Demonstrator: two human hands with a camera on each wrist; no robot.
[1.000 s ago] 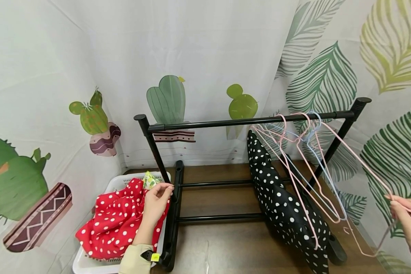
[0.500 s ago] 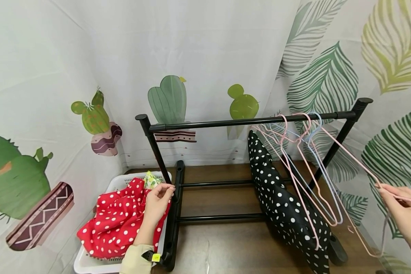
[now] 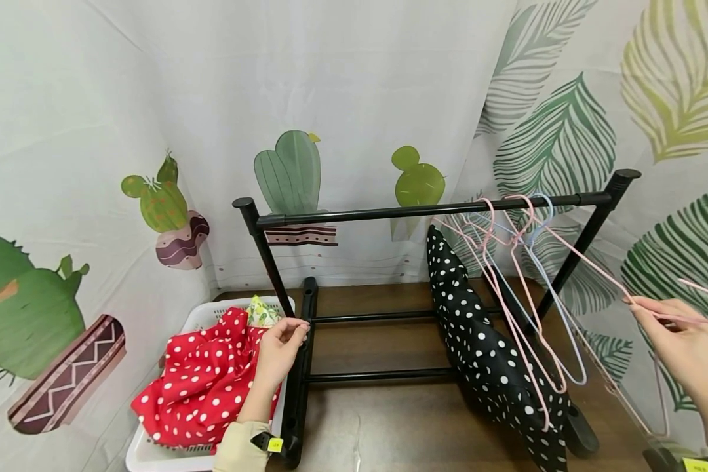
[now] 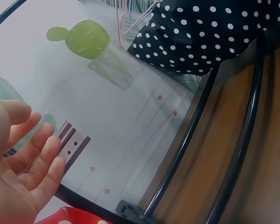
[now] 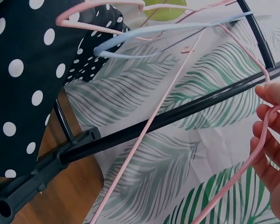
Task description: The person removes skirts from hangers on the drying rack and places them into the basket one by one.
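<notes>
Pinching a pink clothes hanger (image 5: 224, 190) between thumb and fingers of the right hand (image 3: 684, 337), at the right end of a black clothes rack (image 3: 360, 214). Holding nothing in the left hand (image 3: 279, 347), with fingers loosely bent near the rack's left end; cannot tell whether touching it. Cannot see part of the hanger past the head view's right edge, nor the lowest part of black polka-dot cloth (image 3: 484, 347), cut off at the bottom.
</notes>
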